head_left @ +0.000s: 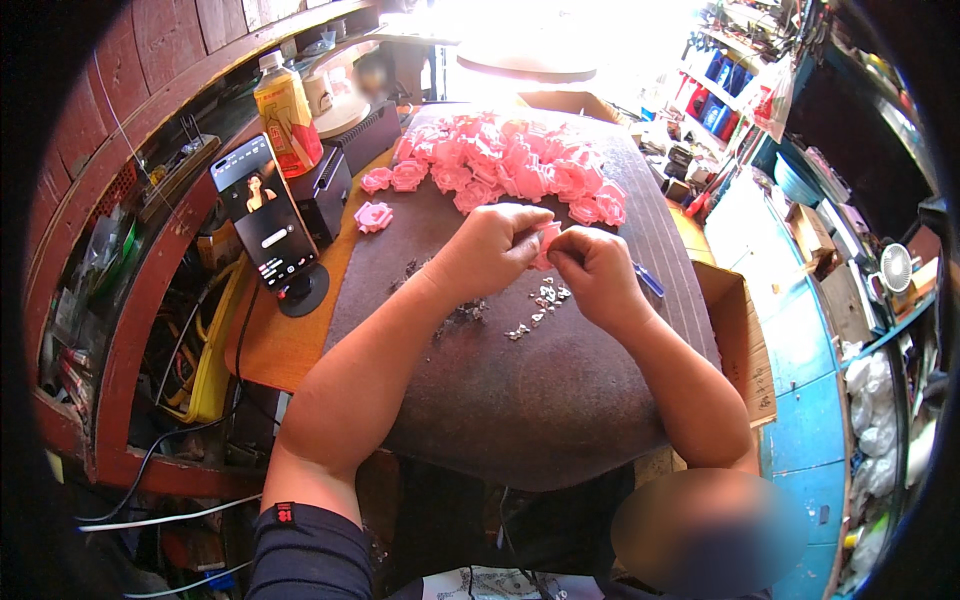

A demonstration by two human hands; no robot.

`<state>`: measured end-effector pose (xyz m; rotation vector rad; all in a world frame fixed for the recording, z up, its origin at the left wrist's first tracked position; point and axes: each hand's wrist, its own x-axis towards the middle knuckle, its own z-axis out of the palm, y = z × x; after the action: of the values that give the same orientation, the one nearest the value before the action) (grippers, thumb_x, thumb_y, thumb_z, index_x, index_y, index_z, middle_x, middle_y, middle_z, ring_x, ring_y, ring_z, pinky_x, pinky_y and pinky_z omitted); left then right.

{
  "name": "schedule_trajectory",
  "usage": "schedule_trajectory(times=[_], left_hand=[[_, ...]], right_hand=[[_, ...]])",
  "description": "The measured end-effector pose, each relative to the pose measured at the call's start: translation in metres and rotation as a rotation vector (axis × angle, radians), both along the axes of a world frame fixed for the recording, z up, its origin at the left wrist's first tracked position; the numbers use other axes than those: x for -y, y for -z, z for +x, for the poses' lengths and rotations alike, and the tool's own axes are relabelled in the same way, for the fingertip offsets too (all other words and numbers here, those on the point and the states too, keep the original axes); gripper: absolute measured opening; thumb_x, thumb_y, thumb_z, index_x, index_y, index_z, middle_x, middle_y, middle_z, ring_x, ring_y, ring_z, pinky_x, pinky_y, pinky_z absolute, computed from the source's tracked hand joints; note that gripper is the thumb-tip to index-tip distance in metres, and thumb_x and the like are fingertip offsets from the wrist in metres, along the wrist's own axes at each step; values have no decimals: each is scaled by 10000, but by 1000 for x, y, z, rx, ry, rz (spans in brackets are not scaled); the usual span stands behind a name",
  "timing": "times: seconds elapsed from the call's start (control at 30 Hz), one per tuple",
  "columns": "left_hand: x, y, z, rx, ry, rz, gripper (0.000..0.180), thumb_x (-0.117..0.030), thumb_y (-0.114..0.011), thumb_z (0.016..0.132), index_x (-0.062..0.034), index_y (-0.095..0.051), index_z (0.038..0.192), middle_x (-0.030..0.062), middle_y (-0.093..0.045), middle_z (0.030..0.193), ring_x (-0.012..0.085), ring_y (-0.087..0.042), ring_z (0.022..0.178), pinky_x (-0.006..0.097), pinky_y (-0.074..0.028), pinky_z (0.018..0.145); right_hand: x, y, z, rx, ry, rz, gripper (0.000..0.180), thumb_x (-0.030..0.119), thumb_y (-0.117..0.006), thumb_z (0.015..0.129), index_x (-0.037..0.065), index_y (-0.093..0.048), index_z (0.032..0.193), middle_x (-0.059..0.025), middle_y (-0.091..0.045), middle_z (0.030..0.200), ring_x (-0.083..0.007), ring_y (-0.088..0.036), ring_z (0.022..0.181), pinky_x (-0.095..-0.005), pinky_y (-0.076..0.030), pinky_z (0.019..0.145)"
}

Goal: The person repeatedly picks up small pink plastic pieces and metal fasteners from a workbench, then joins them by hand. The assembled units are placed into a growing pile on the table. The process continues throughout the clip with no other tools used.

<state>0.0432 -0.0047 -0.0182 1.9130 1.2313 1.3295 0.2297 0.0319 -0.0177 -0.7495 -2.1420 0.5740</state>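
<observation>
Pink plastic piece (547, 243): pinched between the fingers of the left hand (487, 250) and the right hand (596, 268), held just above the dark mat (520, 390). Phone on a stand (268, 215) and a bottle (286, 115) are set at the left of the bench (275, 345). Small metal parts (540, 305) lie below the hands; a heap of pink pieces (510, 165) lies beyond. Blue shelving (800, 330) is seen at right.

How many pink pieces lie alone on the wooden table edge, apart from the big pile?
1. One pink piece lies on the bare wood left of the dark mat, apart from the pink pile. Others may be hidden behind the hands.
</observation>
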Motion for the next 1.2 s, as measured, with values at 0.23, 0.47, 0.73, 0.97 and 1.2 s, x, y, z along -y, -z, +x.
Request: schedule_trajectory(times=[0.23,0.47,0.73,0.97,1.2], left_hand=[[0,0,1,-2,1,0,277,-35,-605,907,73,-658,1156,219,-709,1033,248,-701,958,337,-528,862],[0,-1,1,11,-14,1,281,-32,-588,925,72,-646,1180,168,-709,1028,185,-683,918,312,-539,818],[4,-17,-3,261,-21,-204,284,-36,-568,941,81,-642,1189,116,-719,984,132,-677,863,274,-561,749],[1,-14,-4,311,11,-193,257,-38,-558,953,75,-651,1165,85,-697,874,103,-652,713,249,-546,625],[2,-11,-3,247,3,-191,233,-37,-560,951,77,-669,1122,71,-687,799,98,-636,671,255,-520,583]], right_hand=[[4,-2,0,59,55,64,100,125,-656,833,29,-682,836,-165,-683,809,-336,-678,787,-409,-523,719],[5,-3,-1,42,112,89,74,34,-701,822,-15,-690,876,-151,-700,803,-252,-694,737,-342,-530,696],[8,-6,2,-21,-11,253,114,81,-675,839,77,-721,944,-115,-628,777,-320,-651,725,-404,-513,640],[9,-12,4,73,-42,442,156,95,-683,797,112,-707,950,-103,-615,794,-316,-647,719,-424,-513,619],[9,-13,6,138,-89,426,146,118,-681,753,99,-674,897,-104,-627,828,-326,-649,743,-435,-519,638]])
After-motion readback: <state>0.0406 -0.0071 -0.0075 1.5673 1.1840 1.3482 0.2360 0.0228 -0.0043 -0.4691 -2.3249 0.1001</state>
